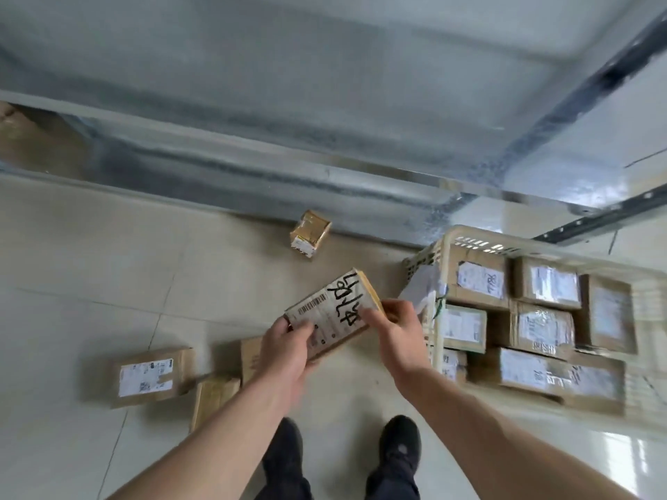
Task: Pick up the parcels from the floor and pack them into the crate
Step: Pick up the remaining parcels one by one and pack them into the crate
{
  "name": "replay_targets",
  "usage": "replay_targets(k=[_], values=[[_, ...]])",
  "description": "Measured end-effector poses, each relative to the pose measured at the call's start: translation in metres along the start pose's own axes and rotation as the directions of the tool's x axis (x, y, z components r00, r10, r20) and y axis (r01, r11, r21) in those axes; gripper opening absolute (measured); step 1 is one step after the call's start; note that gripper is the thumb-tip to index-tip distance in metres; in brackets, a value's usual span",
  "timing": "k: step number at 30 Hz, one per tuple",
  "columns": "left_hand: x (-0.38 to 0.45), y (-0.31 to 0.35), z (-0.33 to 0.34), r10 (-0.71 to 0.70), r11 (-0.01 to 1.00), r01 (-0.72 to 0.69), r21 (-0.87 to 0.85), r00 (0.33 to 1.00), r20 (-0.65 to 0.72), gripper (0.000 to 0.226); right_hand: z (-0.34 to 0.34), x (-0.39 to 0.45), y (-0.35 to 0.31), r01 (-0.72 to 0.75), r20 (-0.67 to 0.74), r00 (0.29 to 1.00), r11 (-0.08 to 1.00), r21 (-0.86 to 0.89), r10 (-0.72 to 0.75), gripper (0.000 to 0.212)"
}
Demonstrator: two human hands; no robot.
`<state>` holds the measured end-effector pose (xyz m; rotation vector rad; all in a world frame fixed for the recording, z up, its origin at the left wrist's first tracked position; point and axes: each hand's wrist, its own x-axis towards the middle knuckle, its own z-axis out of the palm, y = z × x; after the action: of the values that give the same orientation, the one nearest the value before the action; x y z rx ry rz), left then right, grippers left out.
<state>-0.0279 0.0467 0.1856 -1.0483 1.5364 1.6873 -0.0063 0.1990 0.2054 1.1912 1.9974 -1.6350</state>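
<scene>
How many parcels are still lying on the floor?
4: one near the metal shelf, one at left, two beside the left forearm. Others may be hidden.

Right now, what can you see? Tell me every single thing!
Held parcel: one, brown, white label with black scribble, between both hands.
Floor parcels: three brown near the left arm, plus one small yellowish one by the metal rack.
Crate: one, cream plastic, on the right.
Crate parcels: about nine, brown with white labels, packed inside.
Rack: one, grey metal, ahead.
Floor: pale tiles.
Shoes: two, black, below.
Left hand: grips the parcel's near end.
Right hand: holds its right edge.
</scene>
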Motion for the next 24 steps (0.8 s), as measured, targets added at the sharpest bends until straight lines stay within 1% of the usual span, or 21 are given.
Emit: replay_targets(k=[3,5,6,8,11,13,14,15,16,17,18,19,21,22,23,24], values=[[-0.014,-0.012,0.034,0.111,0.983,-0.111,0.147,0.994,0.006,0.012,-0.048,-0.008,0.015,0.055,-0.003,0.998,0.993,-0.100,-0.056,0.062],[-0.019,-0.024,0.060,0.167,0.965,-0.168,0.202,0.986,0.025,0.020,-0.079,-0.010,0.026,0.110,0.041,0.994,0.981,-0.157,-0.105,0.060],[-0.021,-0.031,0.074,0.179,0.958,-0.184,0.219,0.983,0.045,0.025,-0.095,-0.009,0.033,0.127,0.056,0.991,0.975,-0.181,-0.118,0.058],[-0.031,-0.045,0.103,0.168,0.946,-0.188,0.263,0.981,0.098,0.028,-0.127,-0.007,0.049,0.104,0.049,0.994,0.973,-0.206,-0.095,0.049],[-0.047,-0.069,0.148,0.148,0.928,-0.188,0.321,0.978,0.147,0.019,-0.176,0.003,0.072,0.054,0.029,0.998,0.971,-0.232,-0.049,0.038],[-0.056,-0.084,0.177,0.138,0.920,-0.185,0.346,0.978,0.155,0.019,-0.208,0.015,0.089,0.045,0.040,0.999,0.977,-0.208,-0.037,0.042],[-0.058,-0.093,0.191,0.135,0.917,-0.183,0.355,0.979,0.155,0.021,-0.222,0.022,0.097,0.052,0.055,0.998,0.979,-0.197,-0.042,0.050],[-0.059,-0.101,0.204,0.130,0.914,-0.174,0.365,0.981,0.142,0.025,-0.235,0.029,0.104,0.053,0.069,0.997,0.982,-0.180,-0.041,0.060],[-0.061,-0.108,0.217,0.130,0.912,-0.170,0.375,0.983,0.129,0.031,-0.248,0.037,0.113,0.041,0.083,0.996,0.987,-0.158,-0.028,0.065],[-0.057,-0.117,0.228,0.120,0.913,-0.153,0.378,0.987,0.110,0.039,-0.259,0.044,0.120,0.027,0.100,0.995,0.991,-0.132,-0.014,0.063],[-0.054,-0.125,0.238,0.107,0.910,-0.137,0.391,0.989,0.098,0.044,-0.269,0.050,0.127,0.014,0.111,0.994,0.995,-0.101,-0.002,0.054],[-0.049,-0.133,0.247,0.095,0.903,-0.127,0.410,0.991,0.097,0.043,-0.276,0.057,0.134,-0.008,0.118,0.993,0.998,-0.069,0.016,0.044],[-0.040,-0.147,0.264,0.064,0.882,-0.110,0.458,0.991,0.117,0.030,-0.287,0.073,0.150,-0.066,0.108,0.992,0.998,-0.025,0.068,0.030],[-0.034,-0.153,0.272,0.049,0.868,-0.107,0.485,0.990,0.130,0.029,-0.288,0.083,0.159,-0.087,0.103,0.991,0.996,-0.012,0.088,0.023],[-0.025,-0.160,0.279,0.039,0.850,-0.105,0.517,0.990,0.135,0.036,-0.288,0.093,0.168,-0.102,0.104,0.989,0.995,-0.013,0.102,0.018],[-0.015,-0.166,0.286,0.035,0.831,-0.105,0.546,0.990,0.138,0.045,-0.288,0.103,0.177,-0.116,0.102,0.988,0.993,-0.010,0.117,0.018]])
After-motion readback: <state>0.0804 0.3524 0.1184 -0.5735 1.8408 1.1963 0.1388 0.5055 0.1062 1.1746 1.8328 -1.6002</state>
